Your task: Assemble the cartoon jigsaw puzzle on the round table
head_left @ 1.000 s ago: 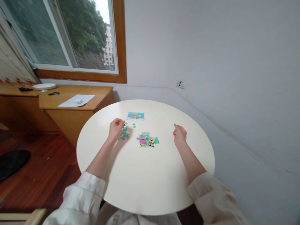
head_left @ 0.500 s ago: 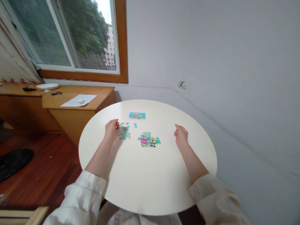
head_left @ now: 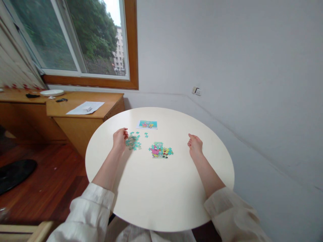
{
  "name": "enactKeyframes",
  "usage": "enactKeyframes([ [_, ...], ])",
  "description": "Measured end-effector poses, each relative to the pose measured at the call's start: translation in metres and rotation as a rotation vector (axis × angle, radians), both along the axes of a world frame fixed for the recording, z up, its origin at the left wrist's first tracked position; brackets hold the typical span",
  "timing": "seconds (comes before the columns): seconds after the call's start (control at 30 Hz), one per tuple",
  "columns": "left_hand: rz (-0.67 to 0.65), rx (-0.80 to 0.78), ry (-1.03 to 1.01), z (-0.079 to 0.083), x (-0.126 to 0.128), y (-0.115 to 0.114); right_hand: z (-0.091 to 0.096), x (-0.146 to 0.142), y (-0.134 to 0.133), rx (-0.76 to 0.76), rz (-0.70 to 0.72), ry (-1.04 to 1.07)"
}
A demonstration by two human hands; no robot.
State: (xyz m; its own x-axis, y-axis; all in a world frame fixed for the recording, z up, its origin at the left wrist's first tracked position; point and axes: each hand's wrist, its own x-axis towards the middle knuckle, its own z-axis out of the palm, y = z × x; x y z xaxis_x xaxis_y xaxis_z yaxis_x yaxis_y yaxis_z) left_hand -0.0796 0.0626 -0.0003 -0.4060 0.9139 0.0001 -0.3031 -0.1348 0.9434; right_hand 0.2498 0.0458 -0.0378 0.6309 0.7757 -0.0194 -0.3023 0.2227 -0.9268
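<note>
My left hand (head_left: 119, 138) is closed in a loose fist at the left edge of a heap of loose jigsaw pieces (head_left: 133, 142), with no piece visible in its fingers. My right hand (head_left: 195, 144) is also curled closed over the right side of the table, apart from the puzzle, with nothing showing in it. Between them lies a partly joined jigsaw puzzle (head_left: 160, 151) with a pink figure and a yellow figure on teal. Behind it rests a picture card (head_left: 147, 124) with matching figures. A few single pieces (head_left: 146, 135) lie between the heap and the card.
The round white table (head_left: 161, 191) stands close to the wall. At the left, a wooden desk (head_left: 116, 104) holds a paper sheet (head_left: 85, 108) with a small white object, a white plate (head_left: 52, 92) and dark items. A black round base (head_left: 17, 174) stands on the floor.
</note>
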Motion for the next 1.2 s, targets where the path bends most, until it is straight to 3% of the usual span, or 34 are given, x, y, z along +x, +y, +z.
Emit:
enactKeyframes([
  [0.23,-0.054,-0.073,1.252,-0.021,0.002,0.001,0.005,-0.004,-0.003,0.004,0.017,-0.012],
  [0.33,-0.099,-0.164,1.529,-0.029,0.003,-0.001,0.006,-0.005,-0.004,-0.002,0.017,-0.012],
  [0.5,-0.151,-0.225,1.621,-0.031,0.002,-0.002,0.006,-0.006,-0.005,-0.011,0.011,-0.016],
  [0.9,-0.105,-0.188,1.560,-0.033,0.001,0.003,0.006,-0.008,-0.005,-0.047,0.021,-0.141],
  [1.03,-0.108,-0.178,1.558,-0.030,0.003,0.000,0.007,-0.019,-0.008,-0.019,0.052,-0.356],
  [1.2,-0.172,-0.174,1.602,-0.028,0.005,-0.002,0.007,-0.044,-0.021,0.073,0.343,-0.820],
])
